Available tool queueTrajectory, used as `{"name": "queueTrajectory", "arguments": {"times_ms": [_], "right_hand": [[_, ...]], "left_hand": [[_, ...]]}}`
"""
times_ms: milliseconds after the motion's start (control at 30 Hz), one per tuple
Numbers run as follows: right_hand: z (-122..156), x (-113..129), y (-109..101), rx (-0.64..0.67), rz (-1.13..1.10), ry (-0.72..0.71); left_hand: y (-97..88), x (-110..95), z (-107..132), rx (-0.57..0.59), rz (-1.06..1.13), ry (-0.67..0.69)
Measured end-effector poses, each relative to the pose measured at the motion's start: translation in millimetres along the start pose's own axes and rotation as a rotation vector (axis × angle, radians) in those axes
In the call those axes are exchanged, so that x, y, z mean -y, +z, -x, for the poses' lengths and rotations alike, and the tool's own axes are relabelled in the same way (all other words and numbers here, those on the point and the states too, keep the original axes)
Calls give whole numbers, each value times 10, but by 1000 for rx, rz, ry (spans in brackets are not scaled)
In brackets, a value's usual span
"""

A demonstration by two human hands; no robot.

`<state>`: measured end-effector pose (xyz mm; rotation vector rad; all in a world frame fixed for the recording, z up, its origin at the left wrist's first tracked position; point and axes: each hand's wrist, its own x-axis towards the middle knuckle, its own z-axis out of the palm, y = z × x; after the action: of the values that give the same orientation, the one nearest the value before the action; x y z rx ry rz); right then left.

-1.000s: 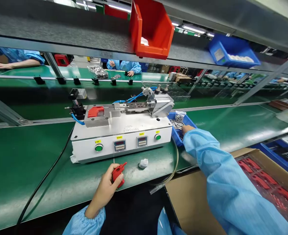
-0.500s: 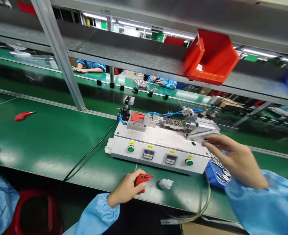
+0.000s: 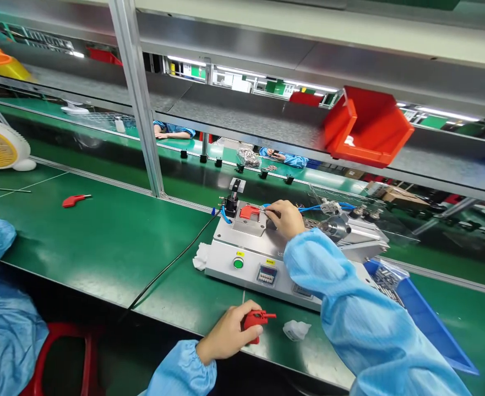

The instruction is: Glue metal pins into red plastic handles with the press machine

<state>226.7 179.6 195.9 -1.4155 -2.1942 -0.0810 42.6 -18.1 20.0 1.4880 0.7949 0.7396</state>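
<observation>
My left hand (image 3: 238,331) is closed around a red plastic handle (image 3: 254,322) with a narrow red tip pointing right, just above the bench's front edge. My right hand (image 3: 285,218) reaches over the bench machine (image 3: 242,250), its fingers pinched on a thin metal rod (image 3: 263,210). That rod shows at the right end of a second red handle (image 3: 249,211), which lies in the machine's metal block (image 3: 248,225). My right sleeve hides part of the machine's front panel. Beside the left hand lies a crumpled white wad (image 3: 296,330).
Another red handle (image 3: 74,201) with a metal tip lies on the green bench (image 3: 143,242) at left. A blue tray (image 3: 428,313) of metal rods stands right of the machine. A red bin (image 3: 370,132) sits on the shelf above. A co-worker's sleeve (image 3: 6,319) is at lower left.
My right hand has moved left from the machine's right end to the red handle in the block. My left hand still holds its red handle. The view has shifted, showing a fan at left.
</observation>
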Motion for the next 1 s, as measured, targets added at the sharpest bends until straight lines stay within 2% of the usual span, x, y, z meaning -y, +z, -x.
{"name": "queueTrajectory", "arguments": {"times_ms": [133, 233, 333, 567, 633, 700, 767, 833, 933, 1000], "right_hand": [[90, -83, -20, -16, 38, -29], [83, -41, -43, -25, 31, -66], [-17, 89, -2, 62, 36, -123], [-313, 366, 111, 279, 209, -114], [-332, 381, 70, 245, 202, -133], [-302, 360, -23, 98, 132, -112], [-203, 309, -162, -67, 27, -77], [-17, 236, -320, -121, -64, -83], [403, 100, -482, -33, -107, -128], [703, 10, -491, 39, -95, -124]], "left_hand": [[-24, -29, -3, 10, 24, -3], [-25, -49, -7, 3, 31, 8], [-1, -42, -8, -45, 38, 36], [55, 15, -10, -150, 14, 76], [82, 24, -9, -206, -25, 98], [124, 43, 6, -290, -69, 131], [166, 67, 39, -414, -102, 159], [169, 67, 81, -531, -112, 191], [10, -94, 79, -612, -169, 324], [-224, -354, -27, -663, -306, 478]]}}
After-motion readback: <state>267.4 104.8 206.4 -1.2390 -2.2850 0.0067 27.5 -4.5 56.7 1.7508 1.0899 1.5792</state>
